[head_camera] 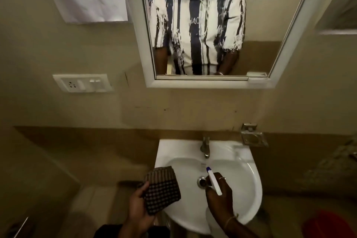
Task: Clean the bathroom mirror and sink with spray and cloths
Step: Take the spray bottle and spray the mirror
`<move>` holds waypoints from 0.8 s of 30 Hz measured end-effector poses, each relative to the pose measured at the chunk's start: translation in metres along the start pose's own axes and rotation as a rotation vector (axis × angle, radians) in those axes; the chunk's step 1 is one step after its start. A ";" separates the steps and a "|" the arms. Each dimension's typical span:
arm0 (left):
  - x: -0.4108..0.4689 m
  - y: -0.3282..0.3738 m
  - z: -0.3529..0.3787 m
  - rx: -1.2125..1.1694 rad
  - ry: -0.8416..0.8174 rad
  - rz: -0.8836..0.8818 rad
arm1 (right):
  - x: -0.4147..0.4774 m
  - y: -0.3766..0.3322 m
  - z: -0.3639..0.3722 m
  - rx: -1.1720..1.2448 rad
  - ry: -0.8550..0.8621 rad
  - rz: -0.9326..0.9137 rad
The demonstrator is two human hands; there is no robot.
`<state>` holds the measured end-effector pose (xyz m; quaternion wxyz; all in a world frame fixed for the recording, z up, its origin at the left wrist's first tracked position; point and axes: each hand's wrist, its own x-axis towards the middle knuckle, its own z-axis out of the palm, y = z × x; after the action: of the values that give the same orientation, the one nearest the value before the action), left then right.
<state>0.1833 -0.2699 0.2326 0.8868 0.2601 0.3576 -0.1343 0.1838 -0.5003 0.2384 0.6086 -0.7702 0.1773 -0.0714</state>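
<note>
Left hand grips the checked cloth at the sink's nine o'clock rim, while right hand curls round the spray bottle, partly hiding the drain, nozzle apparently toward the tap at twelve.

The right hand is covering the spray bottle below its white head. The left hand is hiding the cloth along its near left edge. The picture's top edge is cutting off the mirror.
</note>
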 end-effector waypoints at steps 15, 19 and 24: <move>0.009 -0.003 -0.006 0.017 -0.080 0.036 | -0.007 0.026 0.013 -0.082 -0.059 0.076; 0.013 -0.001 -0.007 0.044 -0.080 0.051 | -0.003 0.033 0.016 -0.134 -0.023 0.083; 0.015 0.002 -0.007 0.040 -0.097 0.062 | 0.000 0.037 0.018 -0.203 -0.027 0.083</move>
<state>0.1908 -0.2652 0.2186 0.9015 0.2818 0.3031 -0.1261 0.1829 -0.4911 0.1986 0.5321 -0.8207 0.2073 -0.0174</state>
